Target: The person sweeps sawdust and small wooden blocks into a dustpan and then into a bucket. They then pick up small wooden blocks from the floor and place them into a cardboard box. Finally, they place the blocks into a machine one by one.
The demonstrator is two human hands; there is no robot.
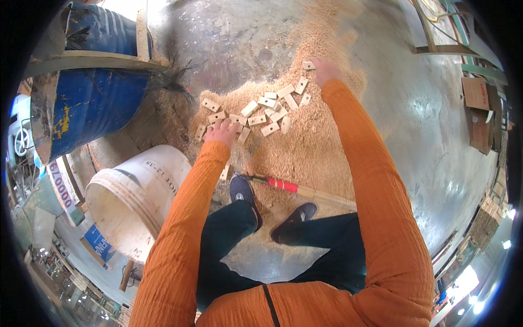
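Note:
Small pale wooden blocks, each with a dark hole, lie in a loose cluster [278, 114] on a heap of sawdust [305, 136]. My right hand [325, 72] is at the far end of the heap, its fingers closed on one wooden block [309, 65]. At the left side of the cluster, my left hand [220, 132] rests over several blocks with its fingers stretched out and slightly apart. Another block [237, 119] touches or nearly touches its fingertips. Whatever lies under that palm is hidden.
A white plastic bucket [139, 191] lies tipped by my left forearm. Behind it stands a blue drum [92, 103] in a frame. A broom or tool handle with red wrapping [282, 185] crosses the floor before my shoes. Cardboard boxes [476, 109] are at the far right.

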